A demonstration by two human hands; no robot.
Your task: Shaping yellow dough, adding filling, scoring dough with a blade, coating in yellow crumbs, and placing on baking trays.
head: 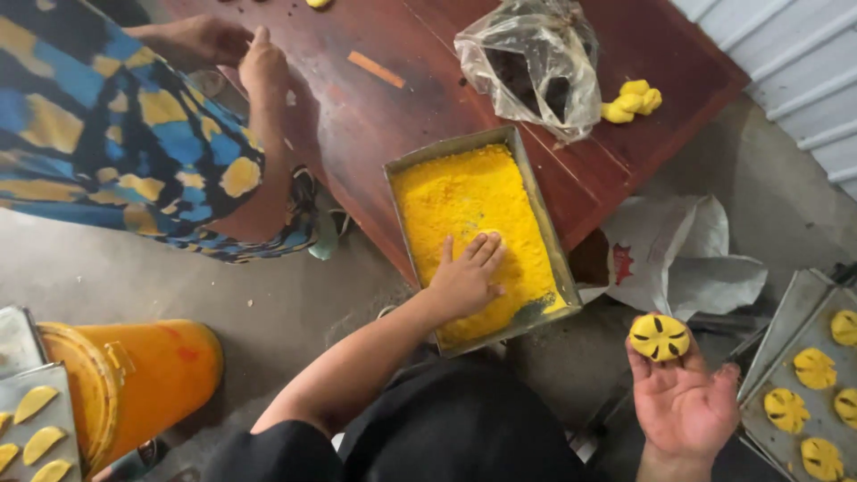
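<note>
Coating step: left hand (464, 281) flat, fingers spread, pressed into yellow crumbs in the rectangular metal tray (536, 192) at counter edge. Right hand (683, 402) open, round slit yellow dough piece (660, 336) on fingertips. Likely needs crumbs next.

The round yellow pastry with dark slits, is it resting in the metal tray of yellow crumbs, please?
No, the round yellow pastry sits on the right hand's fingertips, well clear of the metal tray, where the left hand presses the crumbs.

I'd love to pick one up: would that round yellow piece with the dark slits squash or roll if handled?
The round yellow piece probably dents easily; it looks like soft dough with cut slits. It is held only on the right hand's fingers, so it is likely light. Being flattish, it seems unlikely to roll.
</note>
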